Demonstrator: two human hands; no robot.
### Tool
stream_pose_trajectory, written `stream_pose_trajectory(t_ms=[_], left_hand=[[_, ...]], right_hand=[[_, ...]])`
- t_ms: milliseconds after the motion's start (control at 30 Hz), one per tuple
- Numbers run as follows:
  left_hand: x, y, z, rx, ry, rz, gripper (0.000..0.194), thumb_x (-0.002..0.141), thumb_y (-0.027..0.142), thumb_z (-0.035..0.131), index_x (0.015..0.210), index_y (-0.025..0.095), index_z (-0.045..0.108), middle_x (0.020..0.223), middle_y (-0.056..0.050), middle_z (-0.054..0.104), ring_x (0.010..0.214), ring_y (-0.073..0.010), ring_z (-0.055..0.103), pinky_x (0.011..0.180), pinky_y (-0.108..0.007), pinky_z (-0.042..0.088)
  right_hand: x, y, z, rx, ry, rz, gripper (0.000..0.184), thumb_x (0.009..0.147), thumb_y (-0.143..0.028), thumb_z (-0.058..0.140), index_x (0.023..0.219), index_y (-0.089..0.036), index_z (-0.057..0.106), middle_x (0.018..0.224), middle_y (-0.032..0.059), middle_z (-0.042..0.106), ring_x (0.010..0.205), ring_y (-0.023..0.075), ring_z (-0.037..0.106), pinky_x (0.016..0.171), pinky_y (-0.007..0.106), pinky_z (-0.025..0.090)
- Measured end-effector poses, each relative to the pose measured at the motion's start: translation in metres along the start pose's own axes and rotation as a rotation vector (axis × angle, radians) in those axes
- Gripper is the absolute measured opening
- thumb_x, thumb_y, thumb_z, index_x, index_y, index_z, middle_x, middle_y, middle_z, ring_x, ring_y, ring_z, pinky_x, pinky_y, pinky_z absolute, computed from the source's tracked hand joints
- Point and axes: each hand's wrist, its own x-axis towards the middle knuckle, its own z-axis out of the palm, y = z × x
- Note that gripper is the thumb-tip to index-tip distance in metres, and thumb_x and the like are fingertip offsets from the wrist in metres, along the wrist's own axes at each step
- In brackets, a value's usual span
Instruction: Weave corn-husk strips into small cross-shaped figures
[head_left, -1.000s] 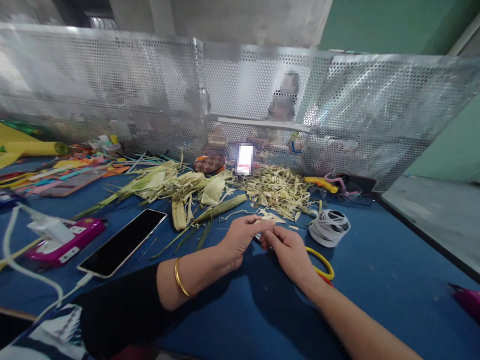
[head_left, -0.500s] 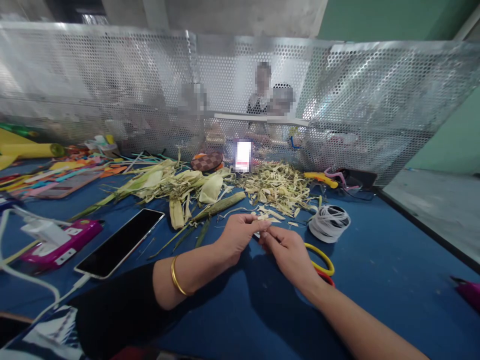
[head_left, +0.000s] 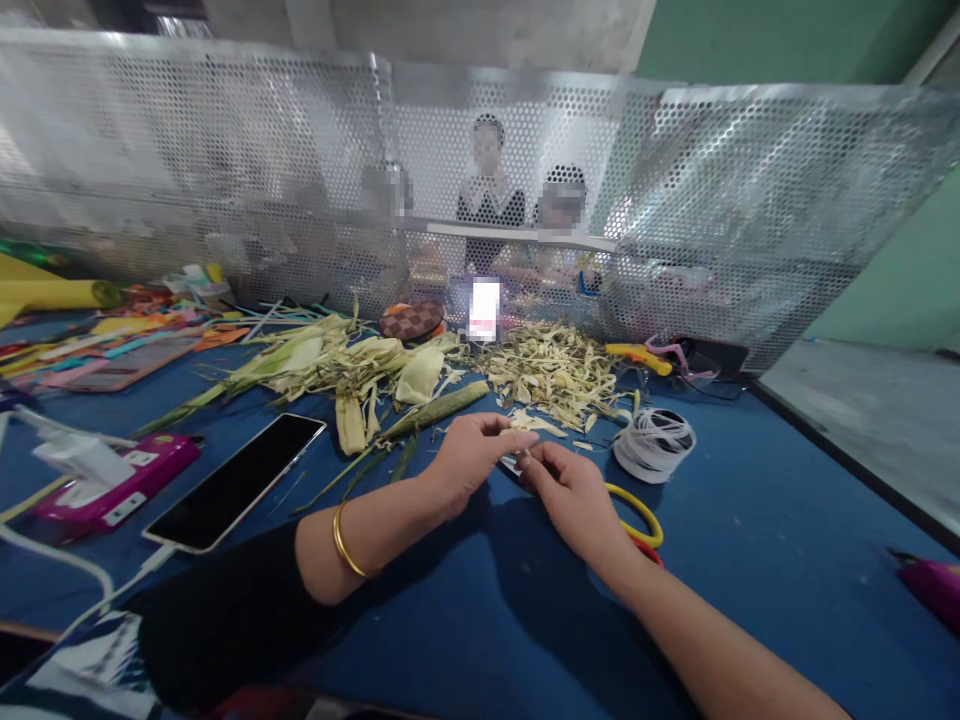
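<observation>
Now, at the middle of the frame, the thumb of the left hand (head_left: 466, 460) has eased slightly off the fingertips of the right hand (head_left: 576, 497), which it overlapped a second ago. Both hands are curled, thumb and fingers drawn close; whether they pinch anything is too small to tell. That suggests a change of hold rather than finished work. Pale husk scraps (head_left: 541, 424) lie just beyond the left thumb, below the shredded pile (head_left: 559, 375). Scissors (head_left: 655, 524) show yellow and red handles beside the right wrist, and a white roll (head_left: 649, 465) stands farther right.
</observation>
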Motion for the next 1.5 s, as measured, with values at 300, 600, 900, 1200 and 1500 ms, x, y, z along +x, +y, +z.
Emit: stream_pose_trajectory(t_ms=[300,600,900,1200,1500], left_hand=[[0.004,-0.001,-0.003,-0.186,-0.206,-0.041,0.025,0.065,0.038,0.074,0.068,0.015,0.065,0.063,0.000,0.059,0.063,-0.0118,0.051,0.069,-0.026,0.040],[0.007,-0.004,-0.005,-0.331,-0.339,-0.047,0.027,0.060,0.032,0.081,0.079,0.015,0.071,0.068,-0.002,0.063,0.068,-0.0133,0.056,0.072,-0.027,0.043],[0.008,-0.009,-0.002,-0.404,-0.253,-0.098,0.034,0.052,0.037,0.086,0.069,0.013,0.067,0.063,0.000,0.059,0.060,-0.0091,0.051,0.062,-0.023,0.040],[0.004,-0.012,0.003,-0.340,-0.154,-0.070,0.037,0.053,0.038,0.084,0.075,0.013,0.067,0.069,0.000,0.059,0.065,-0.0110,0.051,0.068,-0.026,0.039],[0.007,-0.001,-0.001,-0.259,0.037,-0.064,0.031,0.051,0.037,0.083,0.060,0.013,0.065,0.063,0.001,0.055,0.062,-0.0092,0.044,0.065,-0.025,0.035]], right_hand=[[0.001,-0.006,-0.004,0.173,0.040,-0.012,0.029,0.083,-0.038,0.050,0.060,-0.020,0.054,0.056,-0.0006,0.055,0.059,0.0148,0.050,0.060,0.026,0.039],[0.000,-0.007,-0.005,0.304,0.034,-0.011,0.031,0.084,-0.041,0.049,0.062,-0.020,0.054,0.056,-0.0009,0.051,0.059,0.0140,0.047,0.058,0.026,0.038],[-0.002,-0.007,-0.001,0.261,-0.010,-0.017,0.028,0.084,-0.037,0.050,0.062,-0.020,0.054,0.057,-0.0015,0.052,0.057,0.0134,0.048,0.059,0.026,0.038],[-0.005,-0.009,-0.003,-0.008,0.154,-0.127,0.029,0.087,-0.035,0.047,0.063,-0.020,0.053,0.060,-0.0003,0.055,0.060,0.0141,0.048,0.059,0.026,0.036],[-0.002,-0.013,-0.004,0.377,0.099,0.079,0.043,0.083,-0.056,0.048,0.070,-0.017,0.062,0.067,0.0028,0.061,0.062,0.0162,0.055,0.062,0.029,0.045]])
